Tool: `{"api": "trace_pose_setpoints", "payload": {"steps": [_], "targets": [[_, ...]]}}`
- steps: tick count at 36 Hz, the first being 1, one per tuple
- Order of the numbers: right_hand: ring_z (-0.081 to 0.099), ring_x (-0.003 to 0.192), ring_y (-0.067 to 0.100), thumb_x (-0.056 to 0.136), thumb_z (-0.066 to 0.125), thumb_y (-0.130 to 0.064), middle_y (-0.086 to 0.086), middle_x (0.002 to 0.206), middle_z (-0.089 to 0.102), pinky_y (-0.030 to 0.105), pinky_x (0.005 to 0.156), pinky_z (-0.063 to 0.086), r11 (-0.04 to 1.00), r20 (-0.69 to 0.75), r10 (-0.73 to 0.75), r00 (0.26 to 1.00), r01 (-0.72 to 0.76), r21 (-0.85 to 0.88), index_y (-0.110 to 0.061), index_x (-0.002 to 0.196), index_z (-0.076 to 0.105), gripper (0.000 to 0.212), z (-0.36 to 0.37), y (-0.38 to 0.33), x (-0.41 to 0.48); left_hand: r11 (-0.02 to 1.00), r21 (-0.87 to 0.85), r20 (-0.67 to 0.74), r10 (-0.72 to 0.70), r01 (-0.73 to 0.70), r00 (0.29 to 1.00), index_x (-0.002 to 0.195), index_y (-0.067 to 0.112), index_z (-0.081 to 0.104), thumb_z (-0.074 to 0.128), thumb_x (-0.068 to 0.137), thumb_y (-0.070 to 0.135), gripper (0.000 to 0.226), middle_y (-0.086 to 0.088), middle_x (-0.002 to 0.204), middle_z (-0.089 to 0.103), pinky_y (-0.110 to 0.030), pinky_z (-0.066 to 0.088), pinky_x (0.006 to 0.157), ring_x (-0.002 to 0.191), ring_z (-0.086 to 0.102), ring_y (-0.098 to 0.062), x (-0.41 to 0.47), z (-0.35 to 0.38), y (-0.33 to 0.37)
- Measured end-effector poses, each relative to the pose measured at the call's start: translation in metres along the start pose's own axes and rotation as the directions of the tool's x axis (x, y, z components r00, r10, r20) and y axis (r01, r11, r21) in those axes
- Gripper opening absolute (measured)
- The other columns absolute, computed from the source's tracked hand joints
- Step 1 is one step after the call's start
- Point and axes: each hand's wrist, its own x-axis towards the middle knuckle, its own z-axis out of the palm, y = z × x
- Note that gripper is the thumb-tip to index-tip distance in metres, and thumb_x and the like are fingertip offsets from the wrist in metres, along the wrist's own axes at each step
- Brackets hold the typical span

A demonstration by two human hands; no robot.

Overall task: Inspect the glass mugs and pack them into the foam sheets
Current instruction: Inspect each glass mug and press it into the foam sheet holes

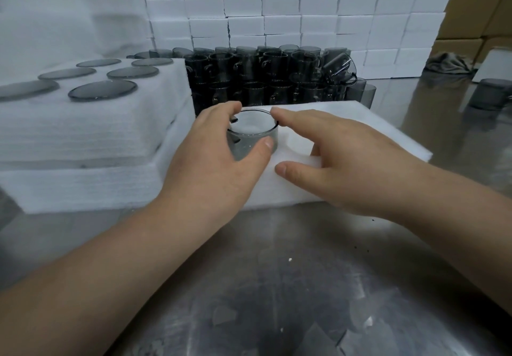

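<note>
glass mug (253, 131) on the foam sheet (346, 117)
left hand (219, 159) curled round it, right hand (340, 156) just beside the glass mug, fingers spread, holding nothing

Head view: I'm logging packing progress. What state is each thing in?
glass mug: upright, mouth up, on the front foam sheet
left hand: grips the mug
right hand: open, over the sheet
left foam stack: six mug bases showing
mugs behind: stacked, unpacked
</note>
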Motion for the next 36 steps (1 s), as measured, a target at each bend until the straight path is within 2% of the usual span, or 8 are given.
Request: {"api": "trace_pose_setpoints", "payload": {"steps": [6,10,15,20,23,25,31,36], "targets": [[0.018,0.085,-0.02,0.072,0.036,-0.057,-0.029,0.14,0.034,0.018,0.077,0.026,1.0,0.005,-0.03,1.0,0.03,-0.008,-0.048,0.142,0.018,0.072,-0.0002,0.0012,-0.0002,1.0,-0.008,0.035,0.0,0.0,0.999,0.132,0.023,0.045,0.044,0.069,0.05,0.069,0.02,0.117,0.037,0.013,0.017,0.07,0.089,0.028,0.017,0.0021,0.0002,-0.0025],[0.016,0.087,-0.022,0.073,0.035,-0.057,-0.03,0.142,0.031,0.015,0.077,0.024,0.998,0.012,-0.052,0.999,0.052,-0.019,-0.048,0.141,0.02,0.071,-0.0001,0.0019,0.0003,0.999,-0.008,0.026,0.031,-0.031,0.999,0.133,0.022,0.046,0.041,0.078,0.059,0.067,0.015,0.13,0.041,0.014,0.014,0.073,0.098,0.025,0.018,0.0019,-0.0009,-0.0038],[0.016,0.088,-0.022,0.073,0.036,-0.057,-0.028,0.142,0.033,0.014,0.078,0.024,0.998,0.001,-0.055,0.998,0.055,-0.02,-0.046,0.141,0.024,0.07,-0.0003,0.0026,0.0004,0.998,-0.052,0.019,0.031,-0.03,0.999,0.137,0.018,0.044,0.044,0.094,0.037,0.047,0.01,0.138,0.043,0.015,0.01,0.075,0.101,0.02,0.022,0.001,-0.0006,-0.0066],[0.017,0.09,-0.022,0.071,0.037,-0.056,-0.028,0.143,0.033,0.014,0.083,0.026,0.999,-0.008,-0.051,0.999,0.051,-0.012,-0.043,0.14,0.029,0.071,-0.0014,0.001,0.0006,0.999,-0.037,0.031,0.031,-0.03,0.999,0.137,0.02,0.044,0.043,0.091,0.036,0.048,0.009,0.138,0.044,0.015,0.012,0.075,0.103,0.022,0.02,0.0008,-0.0003,-0.0061],[0.028,0.106,-0.014,0.071,0.037,-0.055,-0.03,0.145,0.026,0.014,0.088,0.028,0.998,0.001,-0.056,0.998,0.056,-0.008,-0.043,0.14,0.031,0.071,-0.0014,-0.0007,0.0009,0.999,-0.004,0.028,0.039,-0.038,0.999,0.137,0.021,0.045,0.042,0.089,0.039,0.051,0.009,0.139,0.044,0.014,0.013,0.074,0.112,0.025,0.012,0.001,-0.0005,-0.0063],[0.023,0.113,-0.009,0.071,0.037,-0.054,-0.03,0.145,0.025,0.013,0.088,0.027,0.998,0.005,-0.066,0.998,0.066,-0.021,-0.041,0.14,0.031,0.071,-0.0015,-0.0009,0.0013,0.999,0.004,0.031,0.033,-0.033,0.999,0.137,0.023,0.044,0.042,0.088,0.04,0.052,0.01,0.139,0.044,0.014,0.014,0.073,0.105,0.024,0.017,0.0009,-0.0006,-0.0064],[0.025,0.116,-0.007,0.077,0.046,-0.05,-0.028,0.145,0.029,0.014,0.091,0.03,0.997,-0.005,-0.072,0.997,0.072,-0.016,-0.039,0.139,0.036,0.063,-0.0022,-0.0001,0.0016,0.997,0.052,0.032,0.049,-0.05,0.998,0.136,0.021,0.045,0.039,0.082,0.044,0.059,0.007,0.138,0.045,0.015,0.012,0.071,0.116,0.022,0.004,0.0027,-0.0009,-0.0062],[0.026,0.109,-0.016,0.079,0.047,-0.049,-0.03,0.144,0.028,0.015,0.093,0.03,0.997,0.002,-0.074,0.997,0.074,-0.021,-0.039,0.139,0.036,0.062,-0.0026,0.0,0.0019,0.997,0.064,0.042,0.034,-0.036,0.999,0.136,0.023,0.045,0.038,0.08,0.046,0.061,0.01,0.139,0.045,0.014,0.014,0.071,0.112,0.024,0.009,0.0014,-0.0004,-0.0054]]}}
